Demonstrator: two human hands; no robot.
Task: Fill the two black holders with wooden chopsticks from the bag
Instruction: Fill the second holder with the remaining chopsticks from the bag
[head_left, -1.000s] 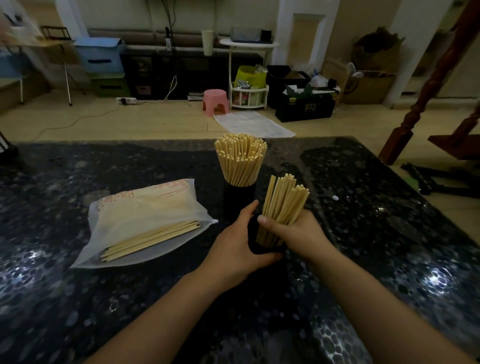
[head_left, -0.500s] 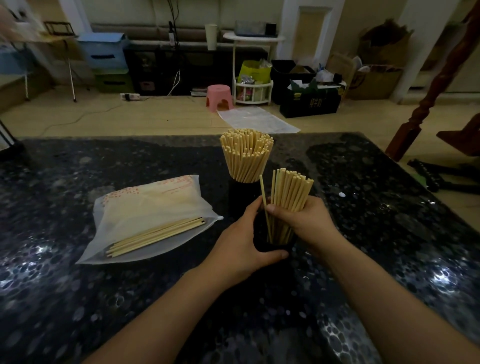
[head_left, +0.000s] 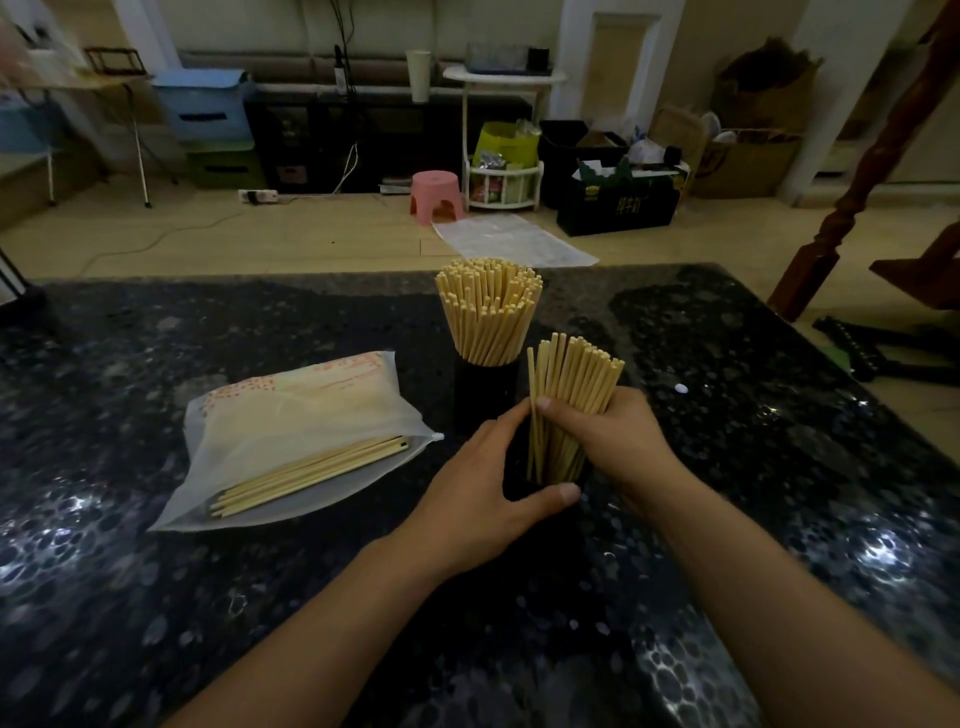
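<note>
Head view: the near black holder (head_left: 519, 470) is gripped by the left hand (head_left: 480, 499), and a chopstick bundle (head_left: 569, 384) standing in it is clamped by the right hand (head_left: 605, 439). Behind it, 1 full holder (head_left: 485, 387) is seen. If released unevenly, sticks could splay and spill.

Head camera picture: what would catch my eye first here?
Probably the two pale fans of wooden chopsticks mid-table: a full bundle in the far black holder, and another gripped by the right hand over the near holder, which the left hand steadies. A bag lies left.
</note>
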